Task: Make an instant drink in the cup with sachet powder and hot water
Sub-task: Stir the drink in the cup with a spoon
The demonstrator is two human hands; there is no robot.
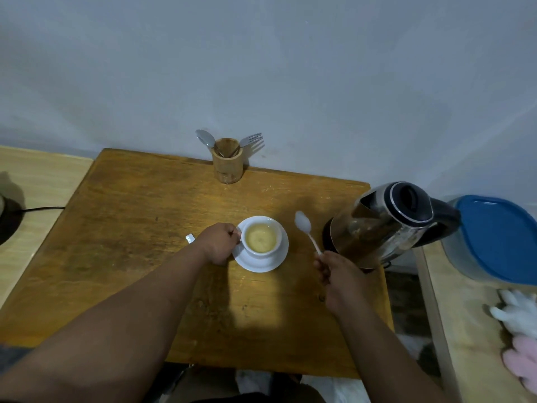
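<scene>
A white cup (279, 232) filled with pale yellowish liquid stands on a white saucer (280, 258) in the middle of the wooden table (130, 228). My left hand (219, 242) grips the cup's handle at its left side. My right hand (334, 276) holds a white plastic spoon (305, 228) by the handle end, its bowl raised in the air to the right of the cup, apart from it. A steel and black electric kettle (386, 225) sits on its base at the table's right edge, just beyond my right hand. A small torn sachet piece (189, 237) lies left of my left hand.
A wooden holder (227, 164) with a metal spoon and fork stands at the table's far edge by the wall. A blue-lidded container (499, 239) and soft toys (520, 338) sit on a surface to the right. A black cable (40, 209) runs at left.
</scene>
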